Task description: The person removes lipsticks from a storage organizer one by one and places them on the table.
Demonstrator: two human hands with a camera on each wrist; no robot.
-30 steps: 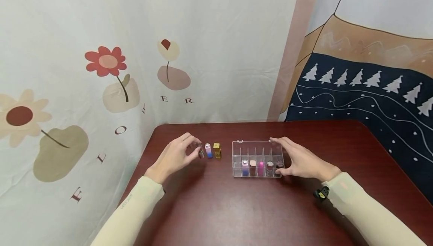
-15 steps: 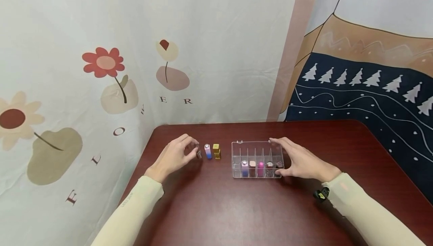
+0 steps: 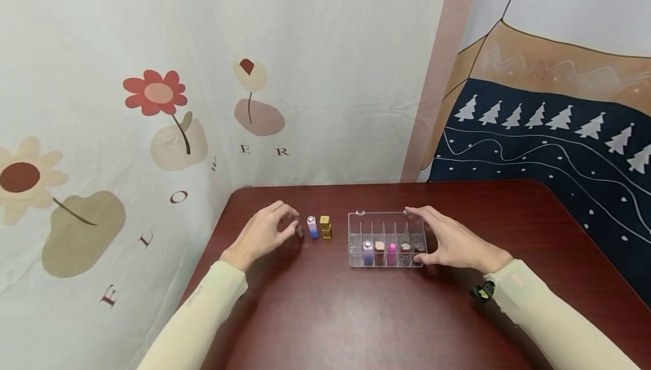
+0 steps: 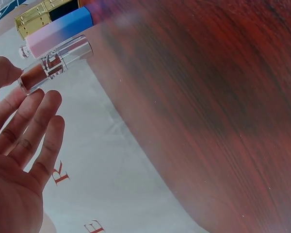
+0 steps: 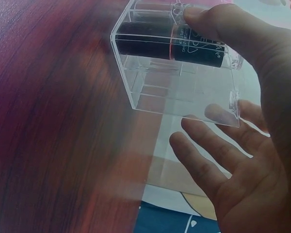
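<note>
My left hand (image 3: 261, 231) pinches a clear lipstick tube (image 4: 56, 65) with a brownish-red section between thumb and forefinger, at the far left of the table. Right beside it stand a pink-to-blue lipstick (image 3: 312, 227) and a gold lipstick case (image 3: 325, 227). My right hand (image 3: 455, 240) grips the right end of a clear divided box (image 3: 356, 257), thumb at the front and fingers toward the back. Its front row holds several lipsticks, among them a bright pink one (image 3: 392, 254). A black tube (image 5: 150, 41) shows through the end wall in the right wrist view.
The dark red wooden table (image 3: 330, 313) carries everything. Behind it hangs a pale printed curtain (image 3: 346, 76), with a navy tree-patterned cloth (image 3: 534, 138) to the right. The table's back edge lies a short way beyond the box.
My left hand has drawn the clear lipstick tube slightly left, widening the gap to the pink-to-blue lipstick. The right hand and the box have stayed in place.
</note>
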